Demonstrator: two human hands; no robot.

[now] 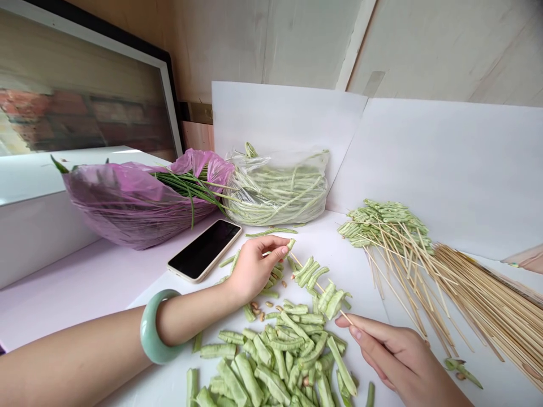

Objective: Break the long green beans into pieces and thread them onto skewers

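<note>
My left hand (257,265), with a pale green bangle (154,328) on the wrist, pinches a short piece of green bean (291,244) near the tip of a skewer. In my right hand (388,353) is that thin wooden skewer (346,317), gripped between thumb and fingers at its lower end. Several cut bean pieces (311,273) are threaded along it, in two groups. Below both hands lies a loose pile of cut green bean pieces (271,362), with a few small beans (254,305) scattered at its upper edge.
A phone (205,250) lies beyond my left forearm. Behind it stand a purple bag (127,198) of green stalks and a clear bag (275,186) of long beans. At right are filled bean skewers (384,223), a bundle of bare skewers (487,305) and some bean scraps (462,370).
</note>
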